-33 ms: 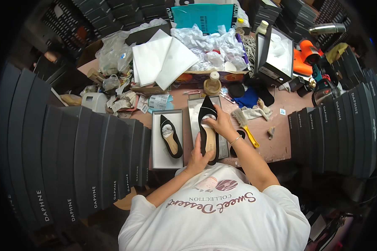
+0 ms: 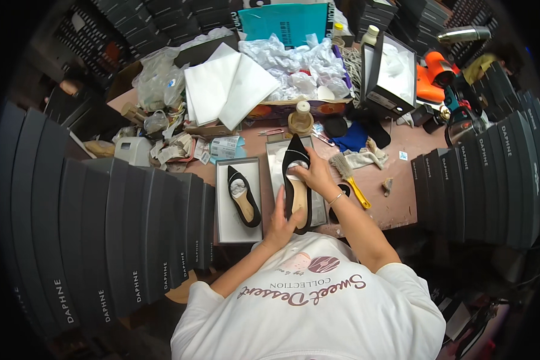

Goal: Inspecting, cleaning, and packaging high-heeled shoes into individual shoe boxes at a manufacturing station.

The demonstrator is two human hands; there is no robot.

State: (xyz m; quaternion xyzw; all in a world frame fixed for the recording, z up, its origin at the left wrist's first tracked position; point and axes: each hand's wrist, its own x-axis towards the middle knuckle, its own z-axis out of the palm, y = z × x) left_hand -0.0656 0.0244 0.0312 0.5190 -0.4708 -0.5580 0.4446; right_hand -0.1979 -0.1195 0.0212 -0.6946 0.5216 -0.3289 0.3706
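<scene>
A black pointed-toe shoe (image 2: 298, 193) with a beige insole and a pale trim line points away from me, held in both hands. My right hand (image 2: 319, 176) grips its front right side, thumb in the opening by the white paper stuffing (image 2: 296, 170). At the back, my left hand (image 2: 280, 223) closes on the left side and heel, thumb over the edge. Beneath the shoe is an open box (image 2: 276, 147) with whitish lining, partly hidden. A matching black shoe (image 2: 244, 201), also stuffed with paper, lies in the grey-white box (image 2: 221, 223) to the left.
A yellow-handled brush (image 2: 357, 191) lies right of my right hand. Beyond the boxes stand a bottle (image 2: 301, 118), white paper sheets (image 2: 222, 87) and a carton of crumpled tissue (image 2: 309, 63). Dark shoeboxes are stacked left (image 2: 126, 228) and right (image 2: 462, 186). An orange tool (image 2: 435, 78) sits far right.
</scene>
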